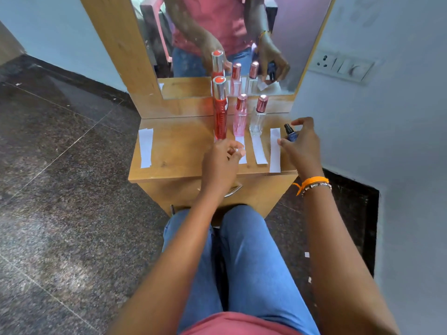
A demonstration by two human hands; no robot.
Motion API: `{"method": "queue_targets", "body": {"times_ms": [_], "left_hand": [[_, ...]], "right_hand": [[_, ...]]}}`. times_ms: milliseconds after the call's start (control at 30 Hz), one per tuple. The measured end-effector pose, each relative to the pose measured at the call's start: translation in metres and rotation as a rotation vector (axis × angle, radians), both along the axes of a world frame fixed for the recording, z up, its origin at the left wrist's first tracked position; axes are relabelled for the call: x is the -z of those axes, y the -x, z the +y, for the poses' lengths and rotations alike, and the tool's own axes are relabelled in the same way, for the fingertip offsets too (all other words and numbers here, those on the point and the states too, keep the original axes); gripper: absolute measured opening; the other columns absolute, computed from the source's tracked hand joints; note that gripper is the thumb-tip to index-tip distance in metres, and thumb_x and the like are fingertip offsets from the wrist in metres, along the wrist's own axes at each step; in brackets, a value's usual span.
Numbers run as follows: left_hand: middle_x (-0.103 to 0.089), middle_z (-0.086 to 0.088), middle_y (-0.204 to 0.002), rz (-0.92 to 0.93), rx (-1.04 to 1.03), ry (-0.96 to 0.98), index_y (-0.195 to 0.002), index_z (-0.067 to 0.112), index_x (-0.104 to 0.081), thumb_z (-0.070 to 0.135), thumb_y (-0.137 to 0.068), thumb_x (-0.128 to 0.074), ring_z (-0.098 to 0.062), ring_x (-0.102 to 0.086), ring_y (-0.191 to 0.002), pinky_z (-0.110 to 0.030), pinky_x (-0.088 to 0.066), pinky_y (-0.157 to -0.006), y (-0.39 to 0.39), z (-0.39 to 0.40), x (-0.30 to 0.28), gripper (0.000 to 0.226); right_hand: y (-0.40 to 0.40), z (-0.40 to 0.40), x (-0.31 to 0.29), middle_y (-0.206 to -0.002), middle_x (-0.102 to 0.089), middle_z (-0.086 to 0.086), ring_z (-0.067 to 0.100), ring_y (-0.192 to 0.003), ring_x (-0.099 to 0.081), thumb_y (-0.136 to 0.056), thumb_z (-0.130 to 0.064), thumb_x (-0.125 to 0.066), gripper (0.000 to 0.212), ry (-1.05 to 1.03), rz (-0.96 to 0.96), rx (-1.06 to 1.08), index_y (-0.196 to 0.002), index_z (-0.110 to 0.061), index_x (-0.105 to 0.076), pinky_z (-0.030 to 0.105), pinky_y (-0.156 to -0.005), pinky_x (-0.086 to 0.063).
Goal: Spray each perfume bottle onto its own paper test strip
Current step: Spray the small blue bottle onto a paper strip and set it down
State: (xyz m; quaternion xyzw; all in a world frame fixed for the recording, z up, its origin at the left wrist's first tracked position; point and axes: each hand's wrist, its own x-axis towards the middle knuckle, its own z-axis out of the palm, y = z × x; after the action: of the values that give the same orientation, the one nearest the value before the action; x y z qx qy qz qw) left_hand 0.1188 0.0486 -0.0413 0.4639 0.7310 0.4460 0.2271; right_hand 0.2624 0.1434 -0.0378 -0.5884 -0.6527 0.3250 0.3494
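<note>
Holding small dark-blue glass spray bottle (291, 134) in right hand (302, 146), near dresser top's (174, 151) right edge: light, slippery, fragile; I grip mid-body. Left hand (221, 163) loosely curled, empty.

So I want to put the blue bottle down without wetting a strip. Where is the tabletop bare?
The widest bare patch lies between the far-left strip and the red bottle. A narrow one runs right of the rightmost strip, under the right hand. It is crowded where the red, pink and clear bottles stand with their strips.

Right hand (305, 143) hides most of the blue bottle (291, 135); its label unreadable
</note>
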Motion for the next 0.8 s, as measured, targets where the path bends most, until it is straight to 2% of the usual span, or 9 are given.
{"method": "queue_targets", "body": {"times_ms": [67,167,300,367,533,700,800], "left_hand": [[-0.057,0.007,-0.074,-0.019,0.035,0.009,-0.089,0.015,-0.068,0.015,-0.084,-0.063,-0.004,-0.050,-0.066,-0.017,-0.038,-0.060,-0.008,0.004,0.002,0.007],[-0.058,0.005,-0.076,-0.029,0.067,0.016,-0.087,0.017,-0.068,0.016,-0.084,-0.063,-0.007,-0.053,-0.067,-0.020,-0.037,-0.060,-0.015,0.008,0.005,0.005],[-0.061,0.004,-0.080,-0.046,0.074,0.020,-0.088,0.020,-0.067,0.019,-0.085,-0.063,-0.015,-0.060,-0.071,-0.018,-0.039,-0.061,-0.019,0.011,0.006,0.005],[-0.060,0.008,-0.076,-0.055,0.067,0.033,-0.089,0.022,-0.068,0.020,-0.085,-0.064,-0.015,-0.060,-0.070,-0.019,-0.039,-0.061,-0.020,0.012,0.006,0.006],[-0.059,0.011,-0.073,-0.091,0.063,0.036,-0.089,0.022,-0.068,0.021,-0.084,-0.064,-0.011,-0.057,-0.067,-0.021,-0.039,-0.063,-0.021,0.014,0.006,0.006],[-0.059,0.012,-0.073,-0.111,0.067,0.032,-0.089,0.023,-0.068,0.021,-0.085,-0.064,-0.015,-0.058,-0.070,-0.024,-0.043,-0.066,-0.021,0.014,0.004,0.006],[-0.059,0.011,-0.073,-0.117,0.063,0.038,-0.089,0.023,-0.068,0.022,-0.085,-0.064,-0.021,-0.062,-0.074,-0.031,-0.048,-0.072,-0.021,0.012,0.000,0.006]], "right_hand": [[0.002,0.009,0.002,-0.092,-0.053,0.007,0.022,-0.083,-0.053,-0.081,-0.004,-0.064,0.043,-0.016,-0.064,-0.004,-0.119,-0.008,-0.043,0.027,-0.071,-0.039],[0.004,0.017,0.007,-0.089,-0.056,0.009,0.029,-0.090,-0.059,-0.082,-0.004,-0.065,0.043,-0.035,-0.125,-0.027,-0.119,-0.008,-0.044,0.030,-0.074,-0.041],[0.007,0.019,0.011,-0.106,-0.064,0.019,0.034,-0.097,-0.061,-0.083,-0.007,-0.064,0.043,-0.067,-0.178,-0.017,-0.121,-0.009,-0.043,0.029,-0.074,-0.042],[0.008,0.018,0.012,-0.112,-0.064,0.019,0.034,-0.099,-0.061,-0.084,-0.008,-0.064,0.044,-0.082,-0.207,-0.011,-0.122,-0.009,-0.042,0.028,-0.075,-0.042],[0.009,0.015,0.014,-0.117,-0.062,0.018,0.034,-0.102,-0.061,-0.086,-0.009,-0.061,0.044,-0.099,-0.233,0.004,-0.124,-0.011,-0.039,0.035,-0.080,-0.049],[0.011,0.013,0.015,-0.119,-0.062,0.019,0.034,-0.103,-0.062,-0.087,-0.009,-0.060,0.045,-0.099,-0.251,0.006,-0.126,-0.011,-0.038,0.036,-0.081,-0.051],[0.011,0.013,0.015,-0.116,-0.062,0.019,0.033,-0.101,-0.062,-0.087,-0.010,-0.060,0.044,-0.108,-0.226,0.019,-0.126,-0.011,-0.038,0.037,-0.082,-0.052]]}}
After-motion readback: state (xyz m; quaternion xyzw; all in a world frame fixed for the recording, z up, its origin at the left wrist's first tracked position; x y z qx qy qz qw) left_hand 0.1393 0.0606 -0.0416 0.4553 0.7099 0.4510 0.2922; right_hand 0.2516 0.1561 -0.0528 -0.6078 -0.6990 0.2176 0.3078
